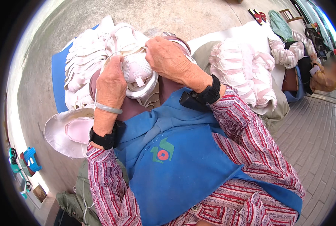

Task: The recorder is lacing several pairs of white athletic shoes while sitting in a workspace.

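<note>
A white mesh shoe upper (137, 67) rests on my lap with its heel opening toward me. Across its eyelet area runs a pale shoelace (131, 51). My left hand (111, 83) is closed at the shoe's left side, pinching one end of the lace. On the opposite side, my right hand (172, 60) grips the lace with bent fingers, its fingertips partly hidden. Loose lace ends (150, 101) hang below the heel. Beside my left wrist lies another pale upper with a pinkish lining (77, 130).
Overlapping white uppers (79, 60) are stacked at left on a blue surface (58, 75). Bundled white-pink uppers (243, 71) lie at right on greenish cloth. A co-worker (324, 77) sits at far right near more bundles (286, 52). A blue apron (175, 173) covers my lap.
</note>
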